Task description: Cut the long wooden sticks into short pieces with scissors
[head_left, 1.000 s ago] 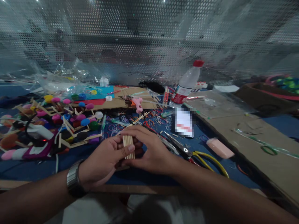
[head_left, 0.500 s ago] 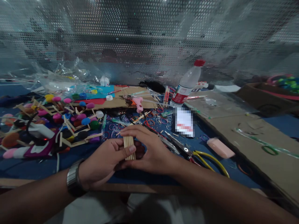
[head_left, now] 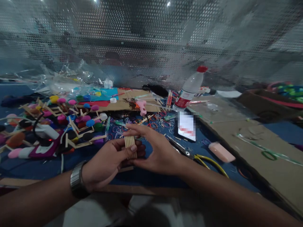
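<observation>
My left hand [head_left: 104, 165], with a metal-banded watch on its wrist, grips a small bundle of pale wooden sticks [head_left: 129, 142]. The thumb presses across the front of the bundle, which stands almost upright. My right hand [head_left: 158, 151] is around the bundle from the right, its fingers spread. Its upper fingers reach over the top end and its thumb lies below the lower end; whether they touch the sticks I cannot tell. A loose wooden strip [head_left: 126, 169] lies on the blue tabletop under the hands.
Left are stick pieces with colourful round ends [head_left: 90, 123] and a purple-and-white glue gun [head_left: 44, 149]. Behind lies a pink glue gun [head_left: 142, 107]. A bottle [head_left: 189, 90], phone [head_left: 187, 126], yellow-handled scissors [head_left: 208, 159] and a peach-coloured block [head_left: 221, 152] are right, beside cardboard [head_left: 248, 126].
My right hand has loosened around the bundle, its fingers and thumb spreading wider. The left hand keeps its grip. A wooden strip now shows beneath the hands. The view has shifted slightly.
</observation>
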Tool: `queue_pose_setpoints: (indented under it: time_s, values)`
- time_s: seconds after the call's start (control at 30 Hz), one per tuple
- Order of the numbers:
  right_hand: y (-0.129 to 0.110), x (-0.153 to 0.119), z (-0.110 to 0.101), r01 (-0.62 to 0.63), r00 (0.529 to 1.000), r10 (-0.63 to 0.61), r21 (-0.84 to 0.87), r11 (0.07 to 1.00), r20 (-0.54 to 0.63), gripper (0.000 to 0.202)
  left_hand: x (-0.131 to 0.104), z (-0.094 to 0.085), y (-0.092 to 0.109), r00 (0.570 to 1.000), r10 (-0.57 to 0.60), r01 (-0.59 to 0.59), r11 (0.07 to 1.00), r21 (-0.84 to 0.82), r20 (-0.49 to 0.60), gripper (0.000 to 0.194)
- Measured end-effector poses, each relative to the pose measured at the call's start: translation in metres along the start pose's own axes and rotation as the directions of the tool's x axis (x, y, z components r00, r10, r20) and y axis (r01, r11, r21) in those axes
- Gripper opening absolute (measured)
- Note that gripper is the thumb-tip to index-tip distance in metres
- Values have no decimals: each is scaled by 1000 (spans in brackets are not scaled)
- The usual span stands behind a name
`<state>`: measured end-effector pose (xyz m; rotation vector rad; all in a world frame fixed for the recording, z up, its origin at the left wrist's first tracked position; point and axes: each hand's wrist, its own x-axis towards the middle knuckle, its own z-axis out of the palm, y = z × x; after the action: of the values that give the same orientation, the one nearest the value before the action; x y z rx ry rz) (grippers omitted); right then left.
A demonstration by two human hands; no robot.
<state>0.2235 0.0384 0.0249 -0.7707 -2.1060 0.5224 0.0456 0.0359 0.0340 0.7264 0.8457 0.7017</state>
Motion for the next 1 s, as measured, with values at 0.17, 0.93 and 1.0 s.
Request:
queue_pose_setpoints:
  time_s: [0.17, 0.93, 1.0]
  values:
    - [-6, 1, 0, -2, 1000, 3, -46, 999, 18, 84, -2, -2, 1, 998, 27, -29, 999, 31, 48, 42]
    - [6, 12, 40, -152, 968, 155, -31, 988, 196, 41, -63, -73, 14, 774, 542, -409, 35, 912, 326, 15]
    - [8, 12, 46, -174, 963, 181, -53, 983, 198, 42, -64, -76, 12, 743, 554, -424, -46, 905, 376, 13]
